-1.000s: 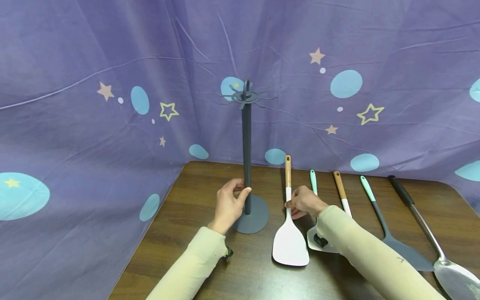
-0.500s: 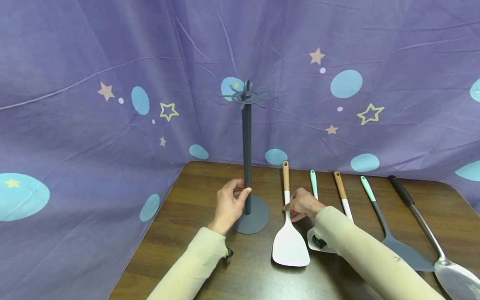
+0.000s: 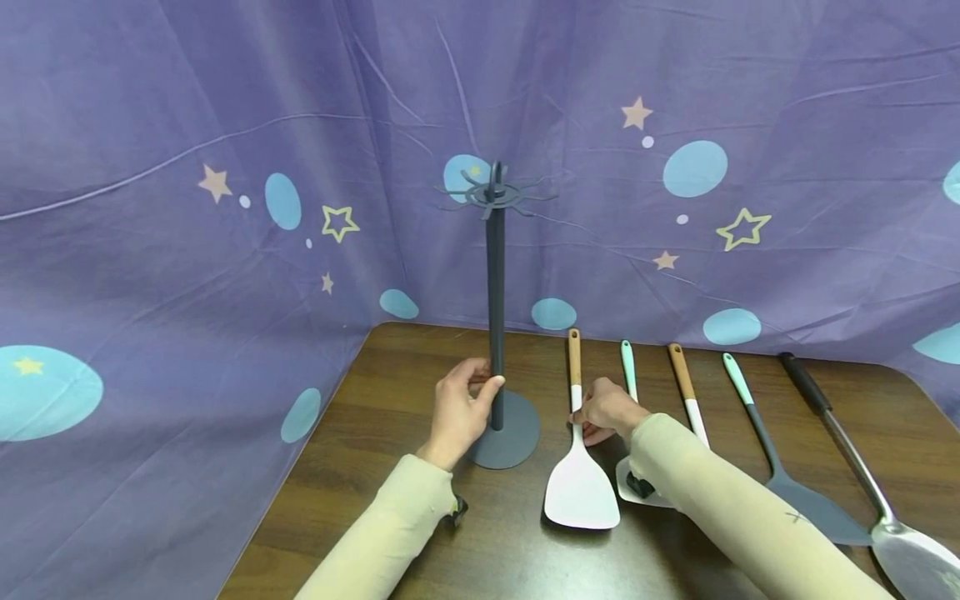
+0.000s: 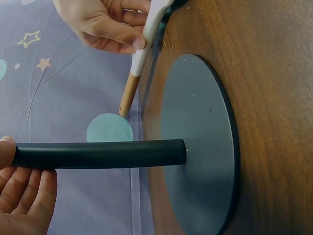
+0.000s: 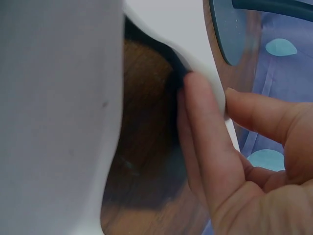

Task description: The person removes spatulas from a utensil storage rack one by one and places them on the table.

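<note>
My left hand [image 3: 461, 408] holds the dark grey pole of a utensil stand [image 3: 496, 292] low down, thumb on one side and fingers on the other. The stand is upright, with a round base and a ring of bare hooks on top. My right hand [image 3: 609, 407] pinches the neck of a white spatula [image 3: 581, 492] with a wooden handle end, just right of the base. Its broad blade points toward me and its holed handle toward the curtain. In the right wrist view, the thumb and fingers [image 5: 208, 132] sit on opposite sides of the white neck.
Right of the held spatula lie a mint-handled white turner [image 3: 628, 367], partly under my right arm, a wooden-handled utensil [image 3: 681, 371], a grey turner with mint handle [image 3: 810, 504] and a steel one with black handle [image 3: 855, 450]. A purple curtain [image 3: 600, 267] borders the wooden table [image 3: 405, 375].
The spatula's handle end has come down and a little toward me, the right hand lowering slightly with it. The left hand keeps its hold on the pole.
</note>
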### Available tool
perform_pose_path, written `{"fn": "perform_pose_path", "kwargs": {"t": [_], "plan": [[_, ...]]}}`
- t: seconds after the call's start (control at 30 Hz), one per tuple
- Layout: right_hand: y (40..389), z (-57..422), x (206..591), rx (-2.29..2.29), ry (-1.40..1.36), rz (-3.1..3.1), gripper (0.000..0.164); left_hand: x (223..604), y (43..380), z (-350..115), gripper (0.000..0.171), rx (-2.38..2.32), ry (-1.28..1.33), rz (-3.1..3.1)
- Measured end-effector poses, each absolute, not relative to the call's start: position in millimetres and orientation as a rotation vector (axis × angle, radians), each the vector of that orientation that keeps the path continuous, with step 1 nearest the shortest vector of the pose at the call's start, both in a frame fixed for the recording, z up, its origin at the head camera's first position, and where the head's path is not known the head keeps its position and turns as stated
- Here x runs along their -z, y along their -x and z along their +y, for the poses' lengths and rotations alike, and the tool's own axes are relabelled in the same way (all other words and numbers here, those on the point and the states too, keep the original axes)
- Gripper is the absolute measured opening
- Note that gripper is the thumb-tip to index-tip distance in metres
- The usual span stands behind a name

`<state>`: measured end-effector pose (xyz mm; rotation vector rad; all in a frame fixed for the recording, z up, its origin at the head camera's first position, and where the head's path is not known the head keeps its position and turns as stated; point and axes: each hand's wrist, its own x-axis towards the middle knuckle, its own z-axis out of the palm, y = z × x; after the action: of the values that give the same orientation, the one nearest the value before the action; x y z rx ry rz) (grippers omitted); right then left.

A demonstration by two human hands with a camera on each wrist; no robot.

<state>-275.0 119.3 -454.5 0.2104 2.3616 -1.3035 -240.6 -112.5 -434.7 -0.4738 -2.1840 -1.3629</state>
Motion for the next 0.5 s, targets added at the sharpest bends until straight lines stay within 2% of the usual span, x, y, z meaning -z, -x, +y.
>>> {"fn": "perform_pose_path", "kwargs": {"t": [0.5], "plan": [[278.1,120.7,454.9,1.247,-0.215,2.370,0.018,436.1,240.6,-113.4,0.016,1.370,0.479,-2.180]]}}
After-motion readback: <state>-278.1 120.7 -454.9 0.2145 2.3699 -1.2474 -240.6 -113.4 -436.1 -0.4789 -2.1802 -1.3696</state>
